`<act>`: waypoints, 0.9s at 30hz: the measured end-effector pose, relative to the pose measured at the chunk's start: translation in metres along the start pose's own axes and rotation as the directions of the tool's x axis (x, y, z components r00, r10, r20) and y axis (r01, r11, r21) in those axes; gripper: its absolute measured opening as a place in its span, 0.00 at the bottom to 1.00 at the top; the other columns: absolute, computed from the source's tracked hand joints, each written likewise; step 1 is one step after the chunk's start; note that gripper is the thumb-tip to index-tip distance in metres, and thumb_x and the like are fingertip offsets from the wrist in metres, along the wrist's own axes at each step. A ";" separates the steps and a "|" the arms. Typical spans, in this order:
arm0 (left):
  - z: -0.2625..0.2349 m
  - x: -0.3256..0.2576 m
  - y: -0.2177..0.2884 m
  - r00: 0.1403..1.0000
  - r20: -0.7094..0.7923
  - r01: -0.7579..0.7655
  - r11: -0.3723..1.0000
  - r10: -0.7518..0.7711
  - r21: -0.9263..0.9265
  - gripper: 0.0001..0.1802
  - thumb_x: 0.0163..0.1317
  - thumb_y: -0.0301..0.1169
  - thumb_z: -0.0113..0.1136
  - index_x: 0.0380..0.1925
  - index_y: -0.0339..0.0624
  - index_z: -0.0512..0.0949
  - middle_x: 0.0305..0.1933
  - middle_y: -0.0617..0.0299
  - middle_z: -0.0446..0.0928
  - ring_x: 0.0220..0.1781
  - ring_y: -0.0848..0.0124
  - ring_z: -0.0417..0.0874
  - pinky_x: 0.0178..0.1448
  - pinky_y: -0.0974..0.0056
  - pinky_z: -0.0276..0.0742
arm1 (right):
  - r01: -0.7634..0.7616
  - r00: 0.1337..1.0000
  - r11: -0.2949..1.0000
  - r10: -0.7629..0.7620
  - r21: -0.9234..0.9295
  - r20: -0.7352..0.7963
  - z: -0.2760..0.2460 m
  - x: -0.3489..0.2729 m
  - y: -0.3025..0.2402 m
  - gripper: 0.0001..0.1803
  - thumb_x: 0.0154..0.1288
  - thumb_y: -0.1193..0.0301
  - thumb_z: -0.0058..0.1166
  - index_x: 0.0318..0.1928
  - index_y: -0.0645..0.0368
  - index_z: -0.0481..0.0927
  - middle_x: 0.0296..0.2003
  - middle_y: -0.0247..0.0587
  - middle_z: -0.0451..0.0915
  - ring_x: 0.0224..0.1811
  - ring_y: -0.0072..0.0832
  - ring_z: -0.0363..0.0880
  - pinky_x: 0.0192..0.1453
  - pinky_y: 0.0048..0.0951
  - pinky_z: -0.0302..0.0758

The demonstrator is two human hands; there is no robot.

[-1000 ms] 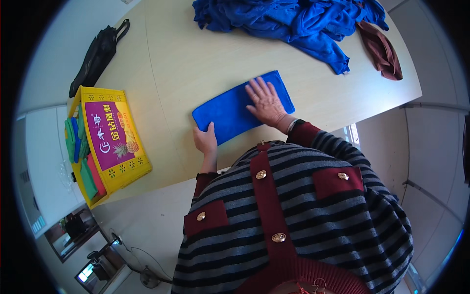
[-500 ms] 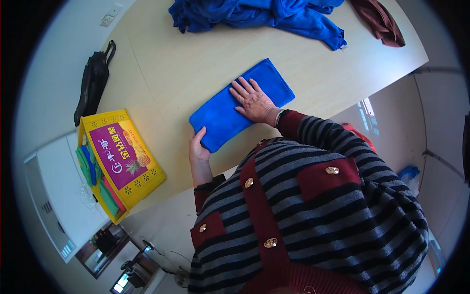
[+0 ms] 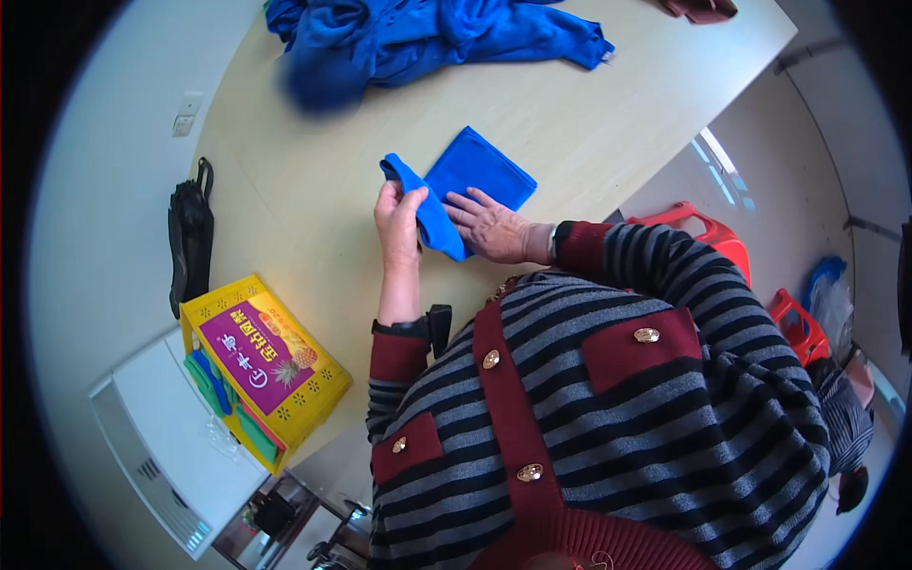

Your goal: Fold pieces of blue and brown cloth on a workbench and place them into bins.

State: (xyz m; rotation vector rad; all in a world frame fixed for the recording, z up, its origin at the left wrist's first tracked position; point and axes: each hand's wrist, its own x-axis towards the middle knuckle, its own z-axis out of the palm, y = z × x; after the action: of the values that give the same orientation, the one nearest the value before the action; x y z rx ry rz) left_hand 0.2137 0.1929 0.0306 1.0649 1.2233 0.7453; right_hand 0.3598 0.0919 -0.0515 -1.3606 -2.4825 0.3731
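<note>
Gripping with the fingers of the left hand [image 3: 396,228], and right at the left end of the folded blue cloth [image 3: 486,166], with the thumb plainly on show against the fabric! Flat on the counter [image 3: 294,190] at the other end, just ahead of the striped top [image 3: 617,427]. Pointing away to the upper right with that flat part, out to a crisp corner beyond the hands; tipped up at the left into a raised flap [image 3: 439,228], set crosswise, with a long axis slanting from upper left down to lower right. Over to the right hand [image 3: 496,230]: spread out, palm down, clutching nothing, laid across the near edge of the flat part, with fingertips right up by the flap. Touching it or just short of it? Impossible to tell from this angle. So, caught between both sets of fingers at the flap, and lying clear past the right ones at the far corner. Farther off across the counter, a heap of blue fabric [image 3: 418,43]; off to the lower left, a yellow crate [image 3: 266,361].
</note>
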 end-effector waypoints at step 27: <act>0.039 0.001 -0.051 0.923 0.111 -0.347 0.671 0.369 0.655 0.14 0.66 0.37 0.60 0.42 0.36 0.76 0.41 0.49 0.79 0.47 0.55 0.82 0.53 0.49 0.79 | 0.278 0.960 0.942 -0.278 0.188 -0.030 -0.019 -0.083 0.045 0.26 0.64 0.60 0.52 0.60 0.57 0.73 0.60 0.41 0.75 0.64 0.38 0.71 0.67 0.43 0.66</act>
State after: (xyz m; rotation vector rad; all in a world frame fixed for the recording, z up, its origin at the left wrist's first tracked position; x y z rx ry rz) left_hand 0.2474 0.1661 -0.0173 1.9477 1.3603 0.6188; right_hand 0.4445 0.0467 -0.0598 -0.9195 -2.5140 0.5269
